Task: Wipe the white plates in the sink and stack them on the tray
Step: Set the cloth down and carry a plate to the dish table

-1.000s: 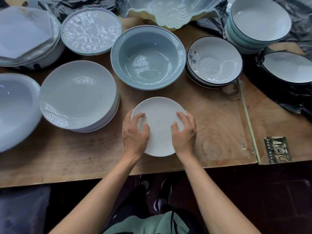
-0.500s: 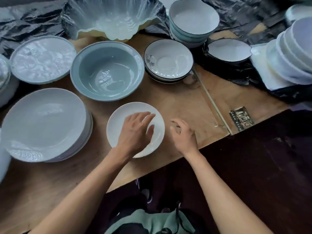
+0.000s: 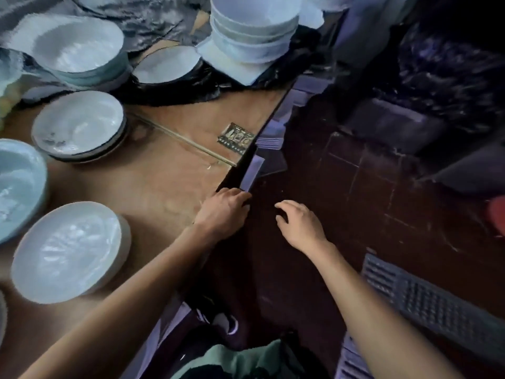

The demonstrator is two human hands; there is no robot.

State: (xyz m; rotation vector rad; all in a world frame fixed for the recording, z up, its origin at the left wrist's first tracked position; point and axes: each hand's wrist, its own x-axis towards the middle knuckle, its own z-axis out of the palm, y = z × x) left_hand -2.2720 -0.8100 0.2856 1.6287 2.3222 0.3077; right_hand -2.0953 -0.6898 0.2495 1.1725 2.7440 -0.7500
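Both hands have let go of the white plate (image 3: 68,250); the left hand (image 3: 222,212) is now at the bench (image 3: 169,170) edge, the right hand (image 3: 299,224) beyond it over the floor.

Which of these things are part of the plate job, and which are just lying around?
Part of the job:
white plate
left hand
right hand

Lying about:
stacked white bowls
dark-rimmed bowls
sticker
black plastic sheet
floor grate

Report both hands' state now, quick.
Left hand: open, empty, at the edge of the brown wooden table.
Right hand: open, empty, over the dark floor.
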